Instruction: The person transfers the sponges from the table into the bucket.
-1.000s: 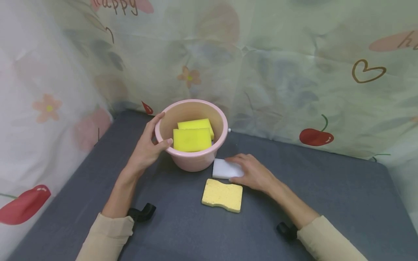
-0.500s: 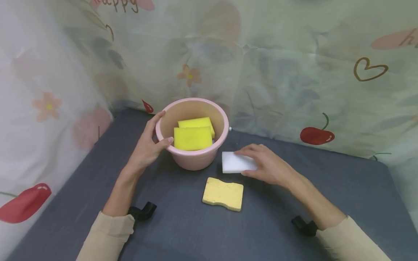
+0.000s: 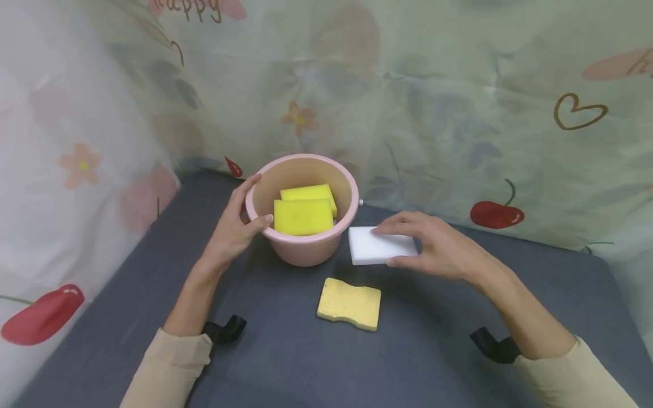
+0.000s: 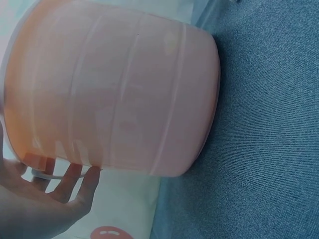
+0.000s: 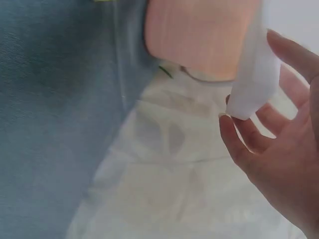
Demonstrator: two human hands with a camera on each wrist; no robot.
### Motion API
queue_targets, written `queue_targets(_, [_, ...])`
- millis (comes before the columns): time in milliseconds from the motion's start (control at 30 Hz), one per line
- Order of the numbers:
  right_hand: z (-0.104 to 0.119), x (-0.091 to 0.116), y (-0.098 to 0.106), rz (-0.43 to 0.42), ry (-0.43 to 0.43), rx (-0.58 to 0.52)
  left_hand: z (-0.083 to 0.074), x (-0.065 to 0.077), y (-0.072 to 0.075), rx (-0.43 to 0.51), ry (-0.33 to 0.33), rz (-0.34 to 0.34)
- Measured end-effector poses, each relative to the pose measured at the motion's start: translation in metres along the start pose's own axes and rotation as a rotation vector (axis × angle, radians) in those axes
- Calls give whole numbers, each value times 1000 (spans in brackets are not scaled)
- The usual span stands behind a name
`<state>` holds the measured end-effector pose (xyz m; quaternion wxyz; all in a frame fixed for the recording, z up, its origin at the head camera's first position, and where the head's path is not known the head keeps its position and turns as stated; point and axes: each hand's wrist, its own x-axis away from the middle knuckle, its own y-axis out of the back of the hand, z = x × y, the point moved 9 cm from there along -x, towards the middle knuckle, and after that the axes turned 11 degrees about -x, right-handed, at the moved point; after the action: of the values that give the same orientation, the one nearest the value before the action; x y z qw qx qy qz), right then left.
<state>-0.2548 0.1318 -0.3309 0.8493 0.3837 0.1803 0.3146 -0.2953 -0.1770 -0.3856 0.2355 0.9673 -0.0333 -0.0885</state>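
Observation:
A pink bucket (image 3: pixel 306 249) stands upright on the dark table, and two bright yellow sponges (image 3: pixel 303 217) lie inside it. My left hand (image 3: pixel 229 232) grips the bucket's left rim, thumb over the edge; in the left wrist view its fingers (image 4: pixel 88 188) press against the bucket's outer wall. Beside the bucket on the right, my right hand (image 3: pixel 439 246) pinches a white sponge (image 3: pixel 380 245) between thumb and fingers, raised off the table. The right wrist view shows this white sponge (image 5: pixel 254 74) held near the bucket. A pale yellow sponge with notched sides (image 3: pixel 350 304) lies flat in front of the bucket.
The dark table (image 3: pixel 285 362) carries everything. A printed curtain (image 3: pixel 428 130) hangs close behind the bucket and along the left side. Black straps (image 3: pixel 494 345) sit at both wrists, by the beige sleeves.
My right hand has lifted the white sponge from the table and moved it up and to the right. The left hand keeps its hold on the bucket rim.

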Motion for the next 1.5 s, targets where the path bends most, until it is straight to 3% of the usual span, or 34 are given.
queue_targets(500, [26, -10, 28, -26, 67, -20, 2, 1, 2, 9, -22, -14])
queue_targets(933, [48, -29, 48, -110, 165, 6, 3, -2, 0, 8, -22, -6])
queue_targets(1500, [46, -72, 51, -101, 96, 63, 4, -3, -1, -6, -27, -10])
